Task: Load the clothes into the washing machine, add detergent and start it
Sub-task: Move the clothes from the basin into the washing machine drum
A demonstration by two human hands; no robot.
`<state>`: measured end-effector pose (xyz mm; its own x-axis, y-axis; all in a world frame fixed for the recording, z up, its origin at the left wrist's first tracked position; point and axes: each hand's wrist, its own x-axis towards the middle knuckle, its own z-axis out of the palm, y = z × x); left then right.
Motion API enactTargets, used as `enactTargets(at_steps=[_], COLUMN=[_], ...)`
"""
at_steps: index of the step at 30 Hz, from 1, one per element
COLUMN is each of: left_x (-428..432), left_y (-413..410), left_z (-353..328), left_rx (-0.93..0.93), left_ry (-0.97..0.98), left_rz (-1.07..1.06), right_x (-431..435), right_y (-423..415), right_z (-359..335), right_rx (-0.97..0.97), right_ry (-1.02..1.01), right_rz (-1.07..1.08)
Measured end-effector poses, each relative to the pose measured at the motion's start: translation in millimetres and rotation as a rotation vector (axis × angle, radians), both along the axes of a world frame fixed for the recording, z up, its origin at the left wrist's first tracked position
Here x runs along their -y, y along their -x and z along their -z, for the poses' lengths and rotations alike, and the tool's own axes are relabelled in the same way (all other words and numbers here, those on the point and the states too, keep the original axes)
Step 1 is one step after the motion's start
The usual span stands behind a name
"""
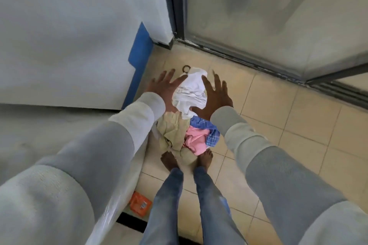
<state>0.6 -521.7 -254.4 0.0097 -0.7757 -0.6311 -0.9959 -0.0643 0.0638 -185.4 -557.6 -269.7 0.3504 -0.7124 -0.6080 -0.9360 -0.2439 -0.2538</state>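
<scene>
A pile of clothes lies on the tiled floor in front of my bare feet: a white garment [190, 91] on top, a pale yellow one [173, 133], a pink one [196, 139] and a blue checked one [209, 129]. My left hand [164, 89] hovers with spread fingers at the left of the white garment. At its right side, my right hand [216, 95] is also spread open. Neither hand grips cloth. The white washing machine [65, 129] fills the left side, its top seen from above.
An orange packet [139, 204] lies on the floor by the machine's base. A small dark ring [186, 68] sits beyond the pile. A glass sliding door [268, 16] with a dark frame runs along the far right. The floor tiles to the right are bare.
</scene>
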Motion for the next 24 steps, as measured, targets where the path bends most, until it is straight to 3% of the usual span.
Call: enactTargets(at_steps=[4,11,16,21,24], left_x=[36,13,-7,-7,5], left_y=[6,23,12,8,6], left_z=[73,163,182,196,196], left_rx=[-0.012,-0.09,-0.184,-0.372,-0.358], left_ry=[-0.039,-0.018,0.13,0.15,0.158], left_rz=[0.067,-0.041,-0.118,-0.316,-0.364], right_x=[6,8,0,-2,1], right_y=[-14,-22,-18,-21,-25], right_z=[75,160,179,182,185], right_rx=[0.032,0.018,0.133,0.216,0.255], right_ry=[-0.038,-0.004,0.009,0.03,0.032], right_rz=[-0.015,-0.162,-0.163,-0.09,-0.053])
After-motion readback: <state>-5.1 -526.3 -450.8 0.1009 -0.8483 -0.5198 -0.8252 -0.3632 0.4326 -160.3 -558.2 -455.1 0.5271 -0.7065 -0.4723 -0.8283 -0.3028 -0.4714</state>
